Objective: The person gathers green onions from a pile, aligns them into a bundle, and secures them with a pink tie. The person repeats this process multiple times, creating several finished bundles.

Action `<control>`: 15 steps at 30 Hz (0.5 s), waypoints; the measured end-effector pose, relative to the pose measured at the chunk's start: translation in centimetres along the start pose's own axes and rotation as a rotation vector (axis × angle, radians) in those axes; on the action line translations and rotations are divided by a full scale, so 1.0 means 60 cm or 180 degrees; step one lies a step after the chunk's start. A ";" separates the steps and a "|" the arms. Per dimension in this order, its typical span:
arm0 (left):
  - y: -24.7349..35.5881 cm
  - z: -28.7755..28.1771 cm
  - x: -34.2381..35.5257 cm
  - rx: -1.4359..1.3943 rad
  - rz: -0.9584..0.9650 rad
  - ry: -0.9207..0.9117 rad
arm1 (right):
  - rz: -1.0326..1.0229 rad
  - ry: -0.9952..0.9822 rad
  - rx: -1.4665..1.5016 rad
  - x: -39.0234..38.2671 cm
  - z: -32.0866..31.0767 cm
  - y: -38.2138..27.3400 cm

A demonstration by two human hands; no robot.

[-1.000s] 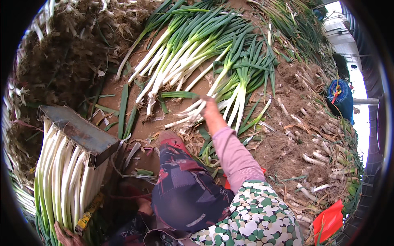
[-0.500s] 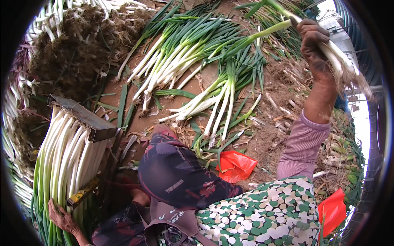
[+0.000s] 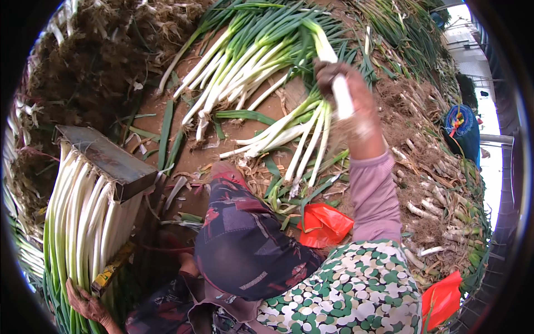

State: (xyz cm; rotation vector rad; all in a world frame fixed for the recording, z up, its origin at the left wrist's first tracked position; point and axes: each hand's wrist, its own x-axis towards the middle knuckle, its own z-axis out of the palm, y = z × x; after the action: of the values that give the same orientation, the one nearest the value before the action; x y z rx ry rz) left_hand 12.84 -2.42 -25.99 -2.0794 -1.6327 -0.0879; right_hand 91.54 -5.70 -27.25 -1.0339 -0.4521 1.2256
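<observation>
At the lower left, my left hand (image 3: 86, 305) lies against a thick bundle of long green onions (image 3: 83, 217), its fingers stretched over the stalks near their green part. The bundle leans with white ends up against a metal plate (image 3: 114, 156), a yellow-marked bar (image 3: 113, 268) across its side. My right hand (image 3: 347, 92) is raised at upper centre, closed round a few green onions (image 3: 342, 96), their roots blurred by motion. Below and left of it, more green onions (image 3: 239, 72) are spread on the ground, white ends toward me.
A red plastic bag (image 3: 324, 224) lies beside my knee, and another red bag (image 3: 442, 300) is at lower right. Root-covered onions (image 3: 439, 206) are heaped along the right, with a large root-covered stack (image 3: 94, 61) at upper left. A blue bundle (image 3: 463, 131) stands far right.
My right hand has swung left and inward with the green onions, from the upper right to above the spread ones. My left hand stays on the bundle. The view has shifted slightly.
</observation>
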 end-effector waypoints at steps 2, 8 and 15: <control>-0.003 0.013 0.000 -0.0058 0.0022 0.0002 | 0.0274 -0.0374 0.0448 0.035 -0.013 -0.078; -0.002 0.005 0.001 -0.0024 0.0008 -0.0041 | 0.0758 -0.0423 0.1331 0.103 0.045 -0.287; -0.003 0.019 0.005 0.0042 -0.0036 -0.0004 | -0.0239 -0.0148 0.0657 0.057 0.138 -0.408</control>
State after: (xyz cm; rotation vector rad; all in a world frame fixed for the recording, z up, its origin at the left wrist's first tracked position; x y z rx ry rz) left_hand 12.48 -1.69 -26.82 -2.0609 -1.6416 -0.0796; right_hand 99.68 1.11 -3.44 -0.8074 -0.3880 1.2038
